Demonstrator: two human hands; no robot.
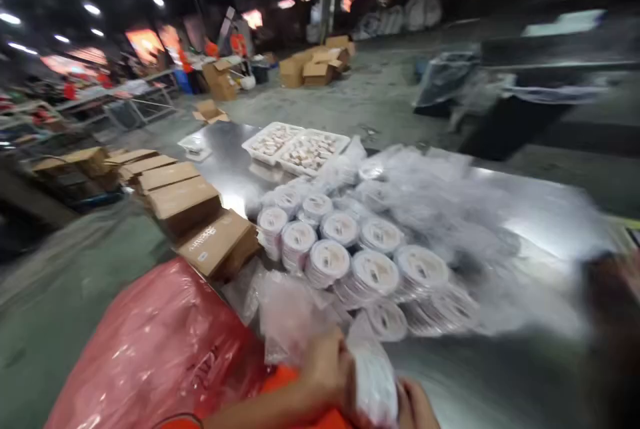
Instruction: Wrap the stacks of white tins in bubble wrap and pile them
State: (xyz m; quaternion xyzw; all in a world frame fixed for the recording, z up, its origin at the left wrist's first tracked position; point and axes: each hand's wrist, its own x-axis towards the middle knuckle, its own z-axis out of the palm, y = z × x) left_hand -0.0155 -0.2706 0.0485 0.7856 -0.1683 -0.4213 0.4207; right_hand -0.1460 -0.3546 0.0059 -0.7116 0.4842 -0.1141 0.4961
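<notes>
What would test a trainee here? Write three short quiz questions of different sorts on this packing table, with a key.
1. True or false: both hands grip one clear bag of white discs.
2. Which lies at the table's left edge? A) brown cartons B) metal buckets C) glass jars
3. Fill in: the bulging bag at lower left is ___ plastic.

Key:
1. True: left hand and right hand hold the bag.
2. A: the cartons line the table.
3. Red: the red bag.

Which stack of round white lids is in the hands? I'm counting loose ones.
The plastic-wrapped stack of round white lids at the bottom edge, gripped between left hand and right hand; the others sit untouched on the metal table.
</notes>
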